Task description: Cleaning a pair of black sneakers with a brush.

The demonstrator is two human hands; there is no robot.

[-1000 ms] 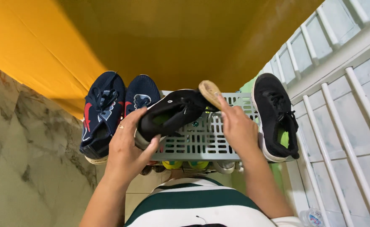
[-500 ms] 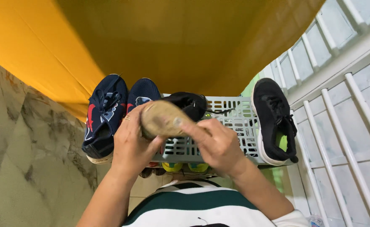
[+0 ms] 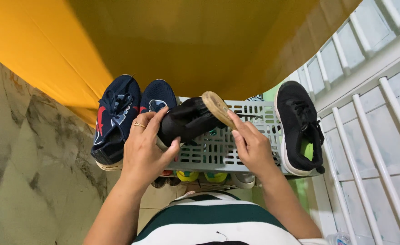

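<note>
My left hand [image 3: 144,147] grips a black sneaker [image 3: 187,121] by its heel end and holds it tilted above a grey slatted shoe rack [image 3: 218,152]. My right hand [image 3: 251,144] holds a wooden-backed brush [image 3: 218,109] whose bristles press against the toe end of that sneaker. The matching black sneaker [image 3: 299,127] with a white sole and green insole lies on the rack's right end. A pair of navy sneakers [image 3: 127,115] with red and pale markings sits at the rack's left end.
An orange wall [image 3: 163,41] rises behind the rack. White railing bars [image 3: 372,118] run along the right. Marbled floor tiles [image 3: 32,172] lie to the left. More shoes [image 3: 200,178] show on a lower shelf under the rack. A bottle [image 3: 340,237] stands at the bottom right.
The brush has swept from the sneaker's near side back up to its toe end. My left hand has turned the sneaker slightly.
</note>
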